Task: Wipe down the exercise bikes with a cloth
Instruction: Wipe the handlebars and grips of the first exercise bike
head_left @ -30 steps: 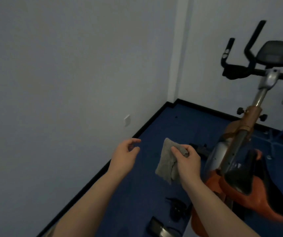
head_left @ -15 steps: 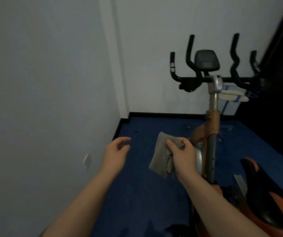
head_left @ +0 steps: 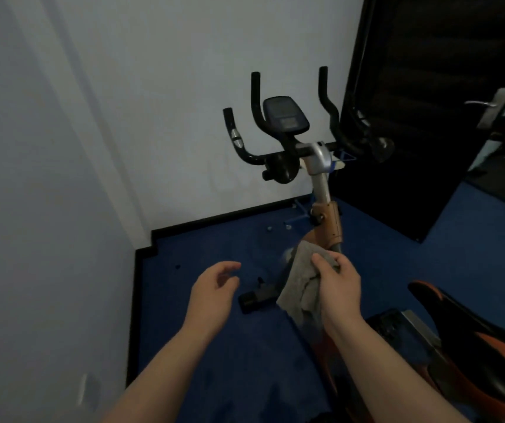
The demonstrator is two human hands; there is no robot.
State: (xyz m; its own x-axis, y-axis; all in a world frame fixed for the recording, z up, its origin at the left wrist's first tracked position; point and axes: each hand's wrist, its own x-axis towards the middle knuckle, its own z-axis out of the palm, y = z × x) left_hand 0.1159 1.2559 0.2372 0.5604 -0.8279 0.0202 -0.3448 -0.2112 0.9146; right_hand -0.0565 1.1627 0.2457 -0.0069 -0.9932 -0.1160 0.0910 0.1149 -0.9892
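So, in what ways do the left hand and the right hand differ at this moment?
The right hand grips the grey cloth; the left hand holds nothing. The right hand's fingers curl round the cloth, while the left hand's fingers are loosely curled. The right hand is in front of the exercise bike; the left is over the blue floor. Both are bare and raised.

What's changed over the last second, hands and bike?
The view swung right, bringing the exercise bike to centre with a black door beside it. Nothing was taken or let go: the right hand still pinches the grey cloth, and the left hand stays empty.
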